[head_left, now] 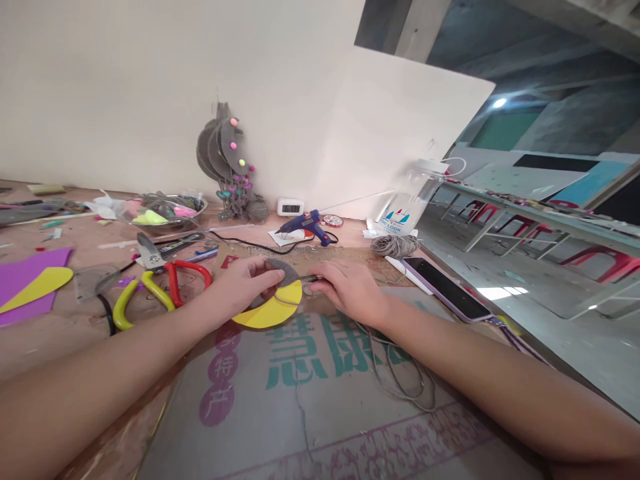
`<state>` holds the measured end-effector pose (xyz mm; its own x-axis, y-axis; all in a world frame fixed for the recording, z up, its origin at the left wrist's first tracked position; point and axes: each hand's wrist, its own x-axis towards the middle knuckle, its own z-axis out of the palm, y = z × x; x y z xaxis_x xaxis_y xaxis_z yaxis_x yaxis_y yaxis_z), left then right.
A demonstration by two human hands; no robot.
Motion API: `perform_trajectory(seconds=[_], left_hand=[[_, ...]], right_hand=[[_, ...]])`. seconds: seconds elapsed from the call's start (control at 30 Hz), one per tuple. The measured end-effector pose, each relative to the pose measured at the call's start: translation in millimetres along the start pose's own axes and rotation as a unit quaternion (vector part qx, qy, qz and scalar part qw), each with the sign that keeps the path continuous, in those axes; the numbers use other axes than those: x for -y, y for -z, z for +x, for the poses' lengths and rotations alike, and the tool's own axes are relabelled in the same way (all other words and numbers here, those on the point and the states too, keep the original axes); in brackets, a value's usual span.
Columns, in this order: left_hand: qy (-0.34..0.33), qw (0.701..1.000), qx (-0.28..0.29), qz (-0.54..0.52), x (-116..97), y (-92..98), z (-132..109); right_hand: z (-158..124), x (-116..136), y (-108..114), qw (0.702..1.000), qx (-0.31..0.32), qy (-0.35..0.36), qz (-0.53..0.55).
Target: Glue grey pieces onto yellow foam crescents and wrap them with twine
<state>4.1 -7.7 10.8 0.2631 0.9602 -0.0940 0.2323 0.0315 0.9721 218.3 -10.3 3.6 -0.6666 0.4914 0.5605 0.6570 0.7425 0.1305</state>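
Note:
My left hand [255, 280] grips a crescent-shaped piece [270, 313], yellow on its lower part and wound with grey cord toward its upper end. A strand of the cord crosses the yellow face. Just right of the piece, my right hand [345, 287] is closed, with grey cord [313, 279] pinched at its fingertips. Below that hand, loose loops of cord [400, 393] trail over the printed board [240, 413]. My right palm is turned away, so what lies inside it is hidden.
Pliers with yellow handles [123, 307] and a red-handled tool [175, 283] lie left. Behind stand a glue gun [310, 227], a small digital clock [290, 207] and hanging grey crescents [215, 147]. A cord ball [395, 245], phone [445, 287] and bottle [407, 200] sit right.

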Motion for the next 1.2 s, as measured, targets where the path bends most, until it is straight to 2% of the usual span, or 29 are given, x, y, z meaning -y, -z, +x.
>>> perform_trajectory(seconds=[0.1, 0.57, 0.83, 1.2], left_hand=[[-0.011, 1.000, -0.005, 0.005, -1.1, 0.2, -0.1], [0.008, 1.000, -0.002, 0.016, -1.7, 1.1, -1.3], [0.022, 1.000, 0.019, -0.013, -1.7, 1.9, -1.8], [0.019, 1.000, 0.015, -0.002, 0.8, 1.8, -0.2]], right_hand=[[-0.5, 0.3, 0.6, 1.000, -0.010, -0.011, 0.007], [0.4, -0.8, -1.6, 1.000, 0.025, -0.002, -0.016], [0.7, -0.6, -1.0, 1.000, 0.021, -0.003, -0.012], [0.8, 0.1, -0.6, 1.000, 0.019, -0.002, -0.012]])
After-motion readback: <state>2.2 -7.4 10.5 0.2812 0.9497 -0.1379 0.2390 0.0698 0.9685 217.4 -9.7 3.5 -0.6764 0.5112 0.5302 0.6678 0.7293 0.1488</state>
